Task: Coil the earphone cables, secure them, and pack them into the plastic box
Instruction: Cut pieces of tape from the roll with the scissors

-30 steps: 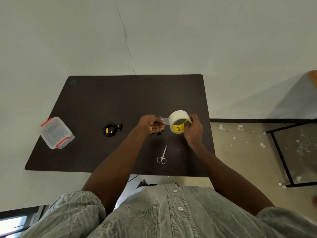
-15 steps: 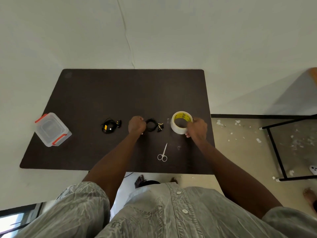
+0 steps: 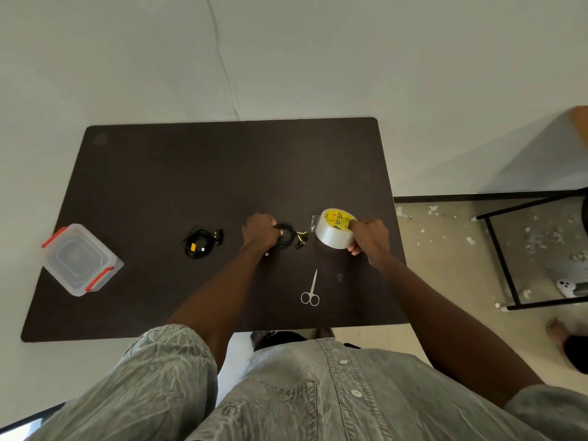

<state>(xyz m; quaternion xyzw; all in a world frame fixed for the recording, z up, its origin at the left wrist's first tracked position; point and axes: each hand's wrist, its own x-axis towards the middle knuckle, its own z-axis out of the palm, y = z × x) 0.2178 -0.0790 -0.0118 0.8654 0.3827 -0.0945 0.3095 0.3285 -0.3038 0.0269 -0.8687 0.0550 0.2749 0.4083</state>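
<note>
While the left hand [image 3: 259,232] grips a coiled earphone cable [image 3: 286,238] mid-tabletop [image 3: 191,173], the right hand [image 3: 369,238] holds the tape roll [image 3: 334,229]. A second coil [image 3: 200,243] lies left; the plastic box [image 3: 79,261] sits far left.

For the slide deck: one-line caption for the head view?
Left hand grips coiled earphones, right hand holds tape roll.
</note>
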